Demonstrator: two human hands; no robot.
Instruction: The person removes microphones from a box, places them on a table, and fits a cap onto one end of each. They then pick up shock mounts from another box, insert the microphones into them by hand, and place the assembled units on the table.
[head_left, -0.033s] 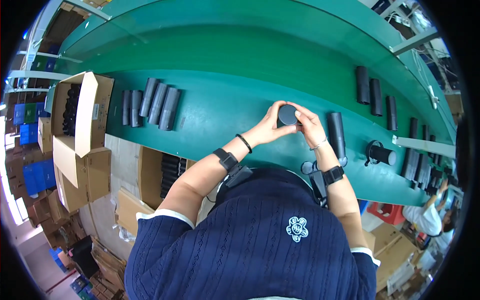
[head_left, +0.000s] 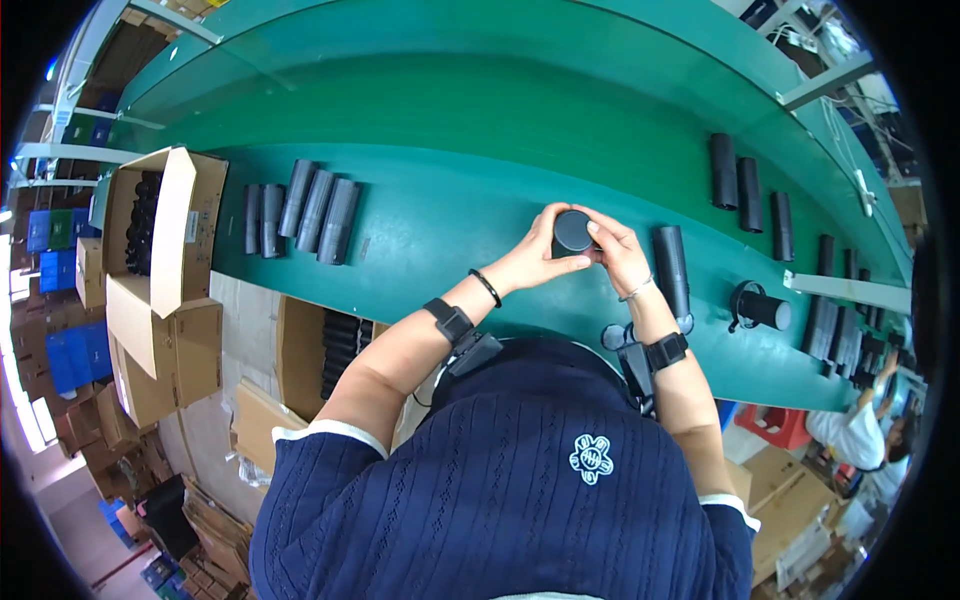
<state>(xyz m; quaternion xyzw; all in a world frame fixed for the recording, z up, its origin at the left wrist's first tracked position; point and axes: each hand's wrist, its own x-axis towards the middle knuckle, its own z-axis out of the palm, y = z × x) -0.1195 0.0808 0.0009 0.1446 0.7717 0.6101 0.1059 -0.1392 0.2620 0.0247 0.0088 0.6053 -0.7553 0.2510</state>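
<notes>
Green desk: (head_left: 430, 225) a long surface in front of the person, under everything handled here.
Five dark tubes: (head_left: 340, 222) lying side by side on the left part, well apart from the hands.
Lone tube: (head_left: 672, 270) lying just beyond the right hand.
Left hand: (head_left: 533, 258) curled around the near and left side of the piece.
Right hand: (head_left: 622, 258) closing the other side, its thumb over the top edge.
Black round piece: (head_left: 572, 231) between both hands above the desk, flat end up; its length is hidden. Probably light and stiff, not fragile, though the smooth face may slip or scuff; best held around its side wall.
Fingers: grasping the piece from both sides.
Change since the earlier frame: slight; the five tubes sit a touch lower in view, the grip looks the same.
</notes>
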